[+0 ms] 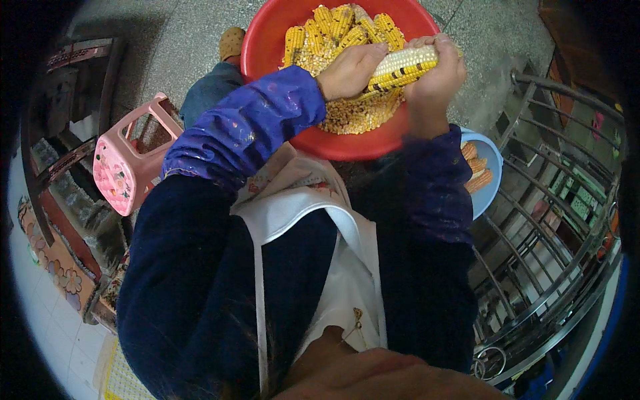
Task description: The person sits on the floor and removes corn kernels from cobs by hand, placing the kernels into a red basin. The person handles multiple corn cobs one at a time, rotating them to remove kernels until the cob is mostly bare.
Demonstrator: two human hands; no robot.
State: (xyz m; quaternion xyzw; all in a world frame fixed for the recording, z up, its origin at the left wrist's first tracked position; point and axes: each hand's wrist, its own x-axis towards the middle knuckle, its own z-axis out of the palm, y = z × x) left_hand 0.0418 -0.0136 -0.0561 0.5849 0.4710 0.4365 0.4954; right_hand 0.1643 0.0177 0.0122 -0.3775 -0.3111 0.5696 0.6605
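Note:
Over a red plastic basin point(357, 150), both hands grip corn on the cob point(405, 67). It is whitish along its upper side and yellow with dark kernels along its lower side; whether this is one ear or two pressed together, I cannot tell. My left hand point(350, 71) holds the left end, its thumb stretched along the top. The fingers of my right hand point(440, 70) wrap around the other end. Beneath them the basin holds loose corn kernels point(350, 117) and several yellow ears point(341, 22) with dark spots, heaped towards its far side.
A light-blue basin point(492, 200) with several reddish cobs point(479, 175) stands right of my right forearm. Further right is a metal-barred rack point(540, 200). To the left stands a pink plastic stool point(117, 175). A yellow-brown shoe point(231, 44) is beside the red basin on the speckled floor point(200, 30).

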